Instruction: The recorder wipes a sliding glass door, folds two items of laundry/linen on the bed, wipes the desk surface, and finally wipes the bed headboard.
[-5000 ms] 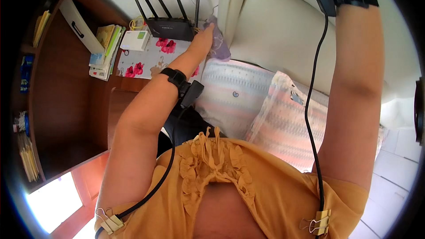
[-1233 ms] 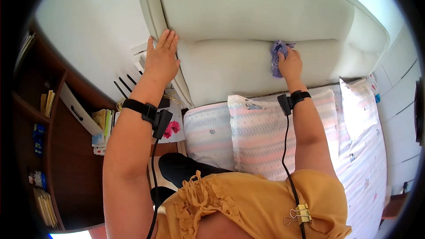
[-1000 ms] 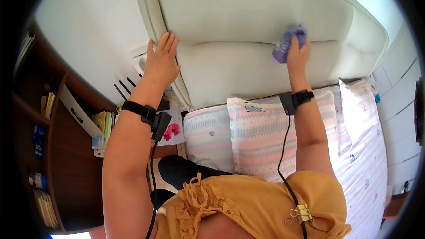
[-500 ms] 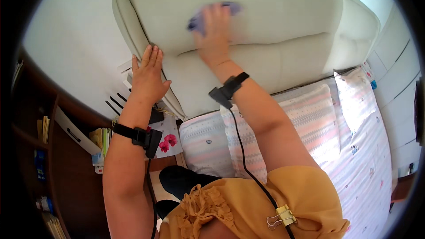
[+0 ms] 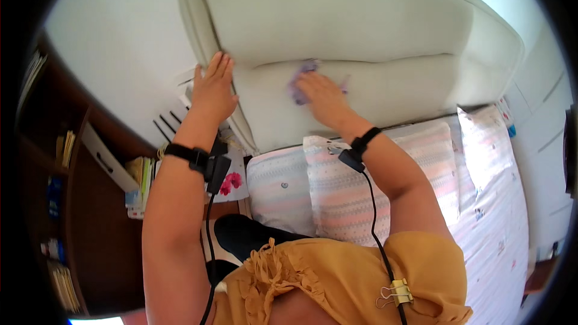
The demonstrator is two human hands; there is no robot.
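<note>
A pale, padded headboard (image 5: 385, 21) rises behind the bed. Against its lower panel, just under the horizontal seam, my right hand (image 5: 327, 99) presses a purple cloth (image 5: 296, 87). The cloth bunches out around the fingers and is slightly blurred. My left hand (image 5: 215, 87) rests with fingers stretched out on the headboard's left side edge, holding nothing. Both wrists wear black straps with a small dark device and a cable.
Striped pillows (image 5: 385, 186) lean below the headboard on a patterned bed sheet (image 5: 481, 265). At the left stand a dark wooden shelf (image 5: 102, 235) with books and a router (image 5: 171, 121) with black antennas. A bedside top (image 5: 238, 189) bears a red flower print.
My right hand has moved the cloth down from the upper panel to below the seam. My left hand stays on the side edge; the whole view has shifted slightly.
</note>
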